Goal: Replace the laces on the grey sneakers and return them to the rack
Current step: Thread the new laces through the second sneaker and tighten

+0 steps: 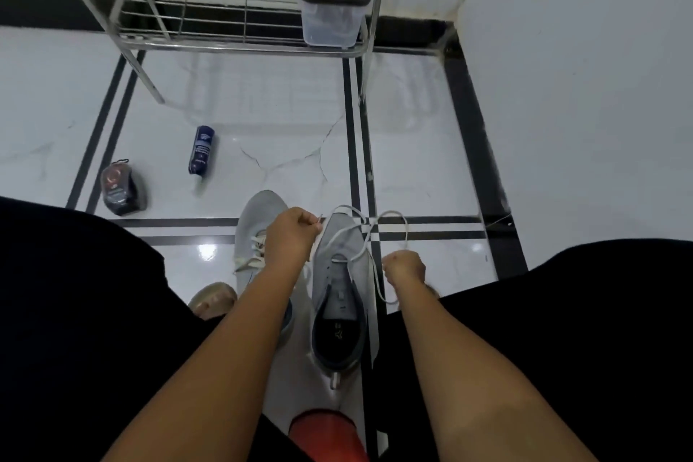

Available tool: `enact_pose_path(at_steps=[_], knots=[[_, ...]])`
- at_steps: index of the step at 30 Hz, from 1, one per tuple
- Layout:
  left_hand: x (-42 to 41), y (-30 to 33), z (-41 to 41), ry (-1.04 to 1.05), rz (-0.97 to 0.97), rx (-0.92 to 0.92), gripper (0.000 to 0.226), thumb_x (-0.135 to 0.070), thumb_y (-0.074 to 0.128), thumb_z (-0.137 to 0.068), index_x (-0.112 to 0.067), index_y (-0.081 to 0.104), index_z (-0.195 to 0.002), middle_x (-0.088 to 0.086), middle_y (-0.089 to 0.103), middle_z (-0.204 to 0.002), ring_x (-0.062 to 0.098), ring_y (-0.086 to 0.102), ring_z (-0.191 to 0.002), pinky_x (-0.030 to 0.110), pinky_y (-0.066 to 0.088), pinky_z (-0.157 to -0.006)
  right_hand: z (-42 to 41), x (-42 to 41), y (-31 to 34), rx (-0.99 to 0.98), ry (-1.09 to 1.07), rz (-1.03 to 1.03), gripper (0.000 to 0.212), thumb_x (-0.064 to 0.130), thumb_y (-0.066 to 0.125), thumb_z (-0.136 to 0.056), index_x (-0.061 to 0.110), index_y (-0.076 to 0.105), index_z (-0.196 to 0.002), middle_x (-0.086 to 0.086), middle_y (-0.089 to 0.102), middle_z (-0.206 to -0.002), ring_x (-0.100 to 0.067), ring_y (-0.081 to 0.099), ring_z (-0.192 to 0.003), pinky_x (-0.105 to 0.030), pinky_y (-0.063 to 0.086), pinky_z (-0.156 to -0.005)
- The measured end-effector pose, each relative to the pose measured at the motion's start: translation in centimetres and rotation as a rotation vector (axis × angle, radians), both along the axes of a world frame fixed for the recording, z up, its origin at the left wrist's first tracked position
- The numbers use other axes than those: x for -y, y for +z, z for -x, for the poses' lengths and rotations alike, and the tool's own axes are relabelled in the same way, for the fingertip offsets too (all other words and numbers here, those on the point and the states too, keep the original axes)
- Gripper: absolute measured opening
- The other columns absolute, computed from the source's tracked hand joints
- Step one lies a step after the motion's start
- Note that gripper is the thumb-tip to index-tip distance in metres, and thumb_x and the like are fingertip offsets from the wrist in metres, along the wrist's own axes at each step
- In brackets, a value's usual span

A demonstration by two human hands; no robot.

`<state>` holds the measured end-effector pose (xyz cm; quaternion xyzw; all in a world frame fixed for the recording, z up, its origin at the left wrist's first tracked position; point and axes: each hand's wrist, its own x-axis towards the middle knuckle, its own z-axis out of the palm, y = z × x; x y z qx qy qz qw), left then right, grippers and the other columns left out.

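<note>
**One sneaker laced, the second barely begun**

You are partway through. The left grey sneaker (258, 232) sits on the tiled floor (412, 146) with pale lacing across its eyelets, partly hidden behind your forearm, so it looks finished, though I cannot tell whether it is tied. The right grey sneaker (339, 289) stands just beside it, toe pointing towards the rack, its mouth open and most eyelets still bare.

Your left hand (290, 238) pinches one end of the white lace (369, 236) near the toe of that shoe. Your right hand (405, 268) has its fingers curled round the other part of the lace, which loops loosely over the floor between both grips. The lace seems to pass through only the lowest eyelets.

Left to do, by my judgement: thread the remaining eyelets, tie off, then lift both sneakers onto the metal shoe rack (240, 37), which stands well apart ahead of you, carrying a lidded plastic box (330, 21).
</note>
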<state>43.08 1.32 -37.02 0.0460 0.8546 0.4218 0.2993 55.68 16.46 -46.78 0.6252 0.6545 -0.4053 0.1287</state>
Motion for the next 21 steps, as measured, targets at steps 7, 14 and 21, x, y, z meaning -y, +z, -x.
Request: enact_pose_path(at_steps=[7, 14, 21], knots=[[-1.0, -1.9, 0.6, 0.014, -0.045, 0.025, 0.007, -0.015, 0.07, -0.085, -0.018, 0.064, -0.086, 0.007, 0.069, -0.089, 0.022, 0.066, -0.086, 0.034, 0.049, -0.081, 1.8, 0.7, -3.1, 0.024, 0.346, -0.241, 0.014, 0.01, 0.048, -0.088, 0.013, 0.062, -0.089, -0.009, 0.064, -0.1, -0.027, 0.057, -0.085, -0.029, 0.04, -0.067], [-1.0, -2.4, 1.1, 0.056, -0.048, 0.063, 0.008, -0.012, 0.069, -0.086, -0.019, 0.064, -0.086, 0.006, 0.069, -0.09, 0.023, 0.066, -0.089, 0.036, 0.051, -0.085, 2.7, 0.6, -3.0, 0.068, 0.23, -0.273, 0.019, 0.01, 0.047, -0.091, 0.012, 0.064, -0.099, -0.008, 0.064, -0.106, -0.03, 0.061, -0.096, -0.03, 0.045, -0.072], [-2.9, 2.4, 1.8, 0.101, -0.257, -0.023, 0.008, -0.011, 0.068, -0.086, -0.019, 0.066, -0.084, -0.004, 0.065, -0.079, 0.012, 0.061, -0.076, 0.025, 0.05, -0.074, 7.6, 0.1, 7.9, -0.509, -0.11, -0.24, 0.01, 0.014, 0.057, -0.092, 0.017, 0.065, -0.087, -0.004, 0.07, -0.096, -0.02, 0.063, -0.086, -0.029, 0.051, -0.073]])
